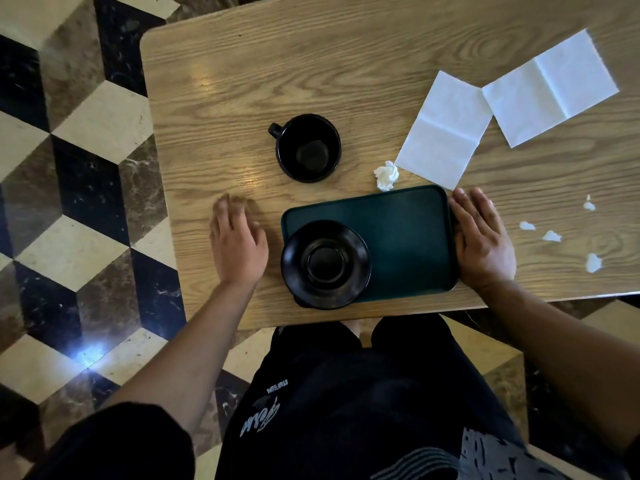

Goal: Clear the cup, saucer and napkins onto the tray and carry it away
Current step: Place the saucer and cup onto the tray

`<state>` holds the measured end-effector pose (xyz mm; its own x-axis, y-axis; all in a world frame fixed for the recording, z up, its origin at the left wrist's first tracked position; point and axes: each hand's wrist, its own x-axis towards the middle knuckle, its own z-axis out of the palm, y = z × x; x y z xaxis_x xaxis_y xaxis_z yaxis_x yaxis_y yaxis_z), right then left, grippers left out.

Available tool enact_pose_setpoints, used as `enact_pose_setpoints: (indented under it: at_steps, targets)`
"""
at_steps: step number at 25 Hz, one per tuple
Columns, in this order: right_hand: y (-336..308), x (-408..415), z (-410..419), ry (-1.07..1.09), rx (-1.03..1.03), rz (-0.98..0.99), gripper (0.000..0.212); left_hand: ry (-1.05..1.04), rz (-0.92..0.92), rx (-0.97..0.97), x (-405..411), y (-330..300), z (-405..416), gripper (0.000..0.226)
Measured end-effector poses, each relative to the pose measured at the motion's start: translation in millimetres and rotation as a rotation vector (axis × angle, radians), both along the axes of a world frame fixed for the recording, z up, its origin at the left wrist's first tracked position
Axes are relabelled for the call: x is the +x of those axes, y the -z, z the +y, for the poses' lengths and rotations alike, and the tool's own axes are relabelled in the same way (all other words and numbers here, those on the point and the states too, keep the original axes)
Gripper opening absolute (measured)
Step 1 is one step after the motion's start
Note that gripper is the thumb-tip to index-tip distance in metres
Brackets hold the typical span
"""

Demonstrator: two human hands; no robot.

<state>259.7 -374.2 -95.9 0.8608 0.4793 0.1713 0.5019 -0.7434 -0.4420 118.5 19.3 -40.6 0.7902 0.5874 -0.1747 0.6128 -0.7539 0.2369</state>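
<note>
Left hand [239, 242] hovering palm-down, right hand [481, 237] flat against tray [408, 237]

Black cup [308, 148] and saucer [325, 265], dark green tray [405, 230], white napkins [445, 129], wood-grain table [311, 64].

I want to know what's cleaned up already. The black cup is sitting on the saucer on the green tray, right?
Not quite. The head view shows the cup standing on the bare table, beyond the tray. Only the saucer is on the green tray, and it is empty.
</note>
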Motion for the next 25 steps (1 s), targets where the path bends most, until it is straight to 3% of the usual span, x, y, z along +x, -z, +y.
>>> enact_pose_setpoints:
  at_steps: [4,10,25]
  targets:
    - [-2,0,1,-0.006,-0.013,0.003,0.04,0.163,-0.01,0.067,21,25,12,0.052]
    - [-1,1,1,-0.018,-0.025,0.026,0.039,0.062,0.009,0.092,21,48,14,0.061]
    - [-5,1,4,0.014,-0.046,0.025,0.041,0.144,-0.203,0.179,29,65,8,0.055]
